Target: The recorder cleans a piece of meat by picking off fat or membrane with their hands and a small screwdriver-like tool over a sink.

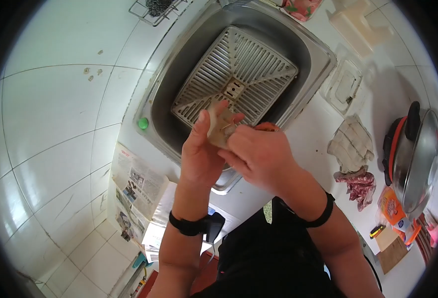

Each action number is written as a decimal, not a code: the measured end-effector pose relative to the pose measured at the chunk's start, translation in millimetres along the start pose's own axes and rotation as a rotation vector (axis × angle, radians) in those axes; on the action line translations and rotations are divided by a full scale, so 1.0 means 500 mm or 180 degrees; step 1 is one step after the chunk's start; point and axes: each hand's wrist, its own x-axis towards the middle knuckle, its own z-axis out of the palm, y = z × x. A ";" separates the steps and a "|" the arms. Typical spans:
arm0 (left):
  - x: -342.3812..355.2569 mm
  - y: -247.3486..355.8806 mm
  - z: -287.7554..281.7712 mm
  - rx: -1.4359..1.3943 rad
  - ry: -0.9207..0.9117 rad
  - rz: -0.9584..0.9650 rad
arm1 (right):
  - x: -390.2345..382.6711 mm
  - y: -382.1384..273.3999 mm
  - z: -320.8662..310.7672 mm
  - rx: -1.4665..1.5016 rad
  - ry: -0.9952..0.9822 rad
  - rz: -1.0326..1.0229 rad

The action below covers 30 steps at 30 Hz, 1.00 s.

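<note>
Over the near edge of the sink, my left hand (201, 151) holds a small flat tan piece (219, 130) between thumb and fingers. My right hand (263, 153) is closed, its fingertips pressed against the piece's right side. Whatever those fingers grip is hidden. An orange thing (268, 127) shows just beyond the right knuckles; its kind cannot be made out. Beneath and beyond both hands, a slotted metal filter panel (261, 64) lies tilted in the steel sink (305, 47), with brownish stains around its middle plate.
Left of the sink are a green ball-like object (143, 123) and newspaper (139, 181). A wire rack (154, 21) holds a scouring pad. At right lie a soap dish (345, 82), a pale cloth (350, 144), a red patterned cloth (360, 187), a metal lid (415, 161) and an orange packet (391, 206).
</note>
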 end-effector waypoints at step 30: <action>-0.019 0.041 -0.008 0.0739 -0.0929 0.0454 | -0.026 -0.031 -0.025 0.2883 0.0692 0.1794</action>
